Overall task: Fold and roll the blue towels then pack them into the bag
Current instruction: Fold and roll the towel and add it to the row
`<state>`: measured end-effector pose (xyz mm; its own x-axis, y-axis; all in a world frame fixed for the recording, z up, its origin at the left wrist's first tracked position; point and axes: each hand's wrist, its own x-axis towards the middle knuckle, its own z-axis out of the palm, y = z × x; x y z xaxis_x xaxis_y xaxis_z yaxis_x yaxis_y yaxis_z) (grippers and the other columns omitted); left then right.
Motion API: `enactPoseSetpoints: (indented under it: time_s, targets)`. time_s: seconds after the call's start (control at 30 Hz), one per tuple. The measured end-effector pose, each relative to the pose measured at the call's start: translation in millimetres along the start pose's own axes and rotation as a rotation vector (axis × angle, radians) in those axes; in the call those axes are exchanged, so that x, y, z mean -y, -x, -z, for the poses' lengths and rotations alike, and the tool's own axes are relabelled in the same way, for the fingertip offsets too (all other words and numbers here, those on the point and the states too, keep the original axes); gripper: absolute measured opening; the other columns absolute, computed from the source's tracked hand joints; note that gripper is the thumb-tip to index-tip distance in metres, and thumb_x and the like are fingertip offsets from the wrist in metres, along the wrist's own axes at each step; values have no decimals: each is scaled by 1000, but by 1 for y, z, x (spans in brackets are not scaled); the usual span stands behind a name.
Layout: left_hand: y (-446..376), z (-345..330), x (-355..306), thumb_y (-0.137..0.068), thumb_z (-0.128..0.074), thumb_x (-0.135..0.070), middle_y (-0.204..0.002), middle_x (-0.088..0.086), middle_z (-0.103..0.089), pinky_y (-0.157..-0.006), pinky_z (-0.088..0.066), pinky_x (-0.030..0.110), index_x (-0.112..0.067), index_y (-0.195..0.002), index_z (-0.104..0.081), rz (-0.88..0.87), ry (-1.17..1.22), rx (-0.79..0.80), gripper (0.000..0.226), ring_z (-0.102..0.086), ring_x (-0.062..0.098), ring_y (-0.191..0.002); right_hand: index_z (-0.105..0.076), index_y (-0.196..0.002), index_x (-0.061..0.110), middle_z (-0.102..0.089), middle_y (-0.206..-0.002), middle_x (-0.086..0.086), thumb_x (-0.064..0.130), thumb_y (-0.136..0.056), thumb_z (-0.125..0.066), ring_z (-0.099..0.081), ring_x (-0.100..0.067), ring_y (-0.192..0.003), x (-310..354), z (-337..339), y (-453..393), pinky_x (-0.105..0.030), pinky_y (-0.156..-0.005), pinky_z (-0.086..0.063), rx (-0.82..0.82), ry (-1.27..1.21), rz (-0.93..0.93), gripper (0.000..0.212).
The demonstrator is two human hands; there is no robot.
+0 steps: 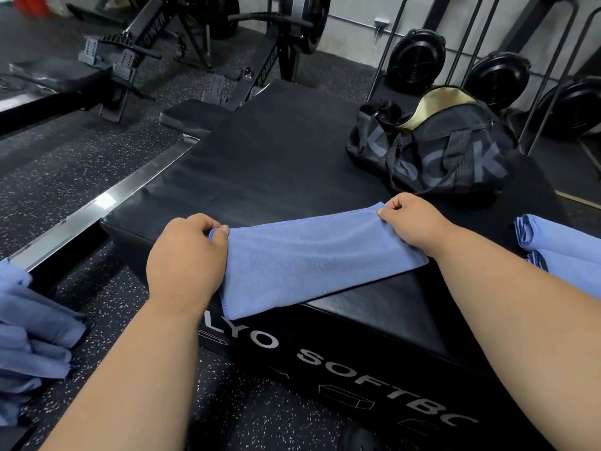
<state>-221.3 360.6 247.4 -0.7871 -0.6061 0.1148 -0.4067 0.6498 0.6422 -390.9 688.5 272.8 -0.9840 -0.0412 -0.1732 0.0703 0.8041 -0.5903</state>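
Both hands pinching the towel's far corners on the soft box.
Left hand [187,252] and right hand [411,219] fingers clamp the blue towel [312,262]; its near-left corner overhangs the worktop [276,157] and could slide off, the open bag [432,141] far right.

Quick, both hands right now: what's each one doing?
Left hand: pinching the left far corner of the blue towel.
Right hand: pinching the right far corner of the same towel.
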Motion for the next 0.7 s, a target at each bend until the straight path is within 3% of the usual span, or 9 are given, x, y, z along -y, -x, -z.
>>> enactPoseSetpoints:
  time_s: [0.2,0.37,0.5,0.7]
  targets:
    - [-2,2,2,-95,-59,-29,-96,-2,-69,-64,-45,33,-30,-86,-71,23,31,36,15,-63,21,-75,-61,-98,10,-62,-80,2,40,-98,-65,-54,-16,-69,1,0,0,-32,-67,-47,7,13,-5,30]
    - [1,4,-6,-92,-64,-49,-118,1,-63,-80,-50,36,-33,-109,-75,-1,-12,90,26,-65,27,-100,-50,-82,19,-44,-68,-1,28,-96,-67,-38,-15,-55,6,2,3,-30,-53,-35,56,-46,-30,24]
    - [3,4,-8,-93,-65,-42,-119,11,-54,-92,-47,43,-21,-114,-74,-46,-166,115,31,-57,39,-107,-55,-80,17,-46,-64,1,19,-91,-69,-38,-12,-49,7,5,10,-24,-43,-33,40,-188,-34,18]
    - [3,12,-9,-98,-60,-38,-112,10,-61,-89,-45,46,-21,-106,-66,-116,-314,159,20,-55,39,-105,-53,-84,20,-43,-63,11,22,-94,-68,-36,-8,-54,7,12,20,-28,-54,-30,-66,-381,98,18]
